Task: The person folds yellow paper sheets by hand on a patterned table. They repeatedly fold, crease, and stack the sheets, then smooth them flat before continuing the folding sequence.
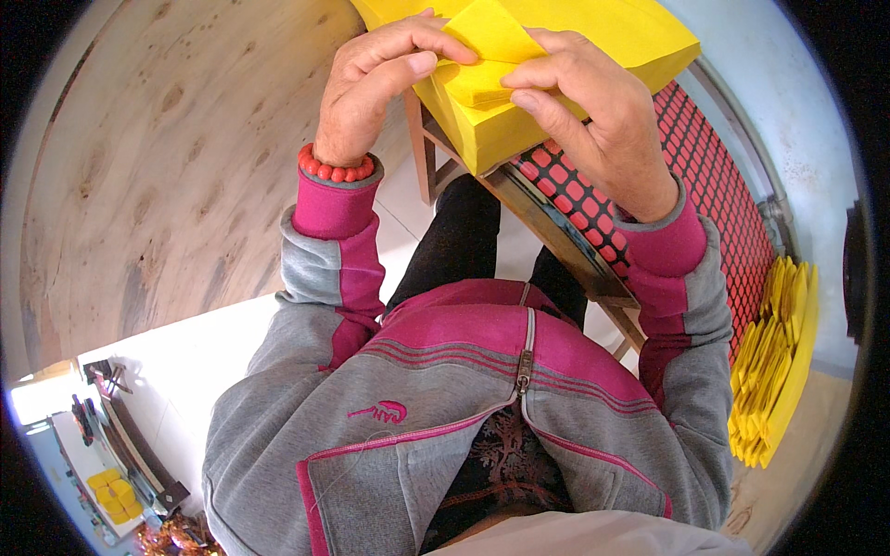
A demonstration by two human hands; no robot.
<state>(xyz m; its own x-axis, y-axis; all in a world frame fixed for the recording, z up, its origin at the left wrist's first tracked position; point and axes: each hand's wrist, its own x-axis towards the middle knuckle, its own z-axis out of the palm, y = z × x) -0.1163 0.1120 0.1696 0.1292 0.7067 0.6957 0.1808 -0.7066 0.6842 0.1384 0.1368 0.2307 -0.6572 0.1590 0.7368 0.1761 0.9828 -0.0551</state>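
Note:
Both hands are at the top of the head view, over a yellow folded piece (pixel 487 46) that looks like thin felt or cloth. My left hand (pixel 366 83) has its index finger laid on the left edge of the fold, its thumb beside it and other fingers partly hidden behind. On the other side, my right hand (pixel 593 97) pinches the right edge between bent fingers and thumb. Beneath the hands lies a larger yellow boxy thing (pixel 505 134) with flat sides, of the same colour; whether the piece is joined to it I cannot tell.
A wooden board (pixel 176 176) fills the left. Under the yellow thing runs a wooden frame (pixel 565 250) next to a red-and-black patterned surface (pixel 718 195). Yellow folded pieces (pixel 774 361) are stacked at the right. Small yellow items (pixel 115 495) lie at the lower left.

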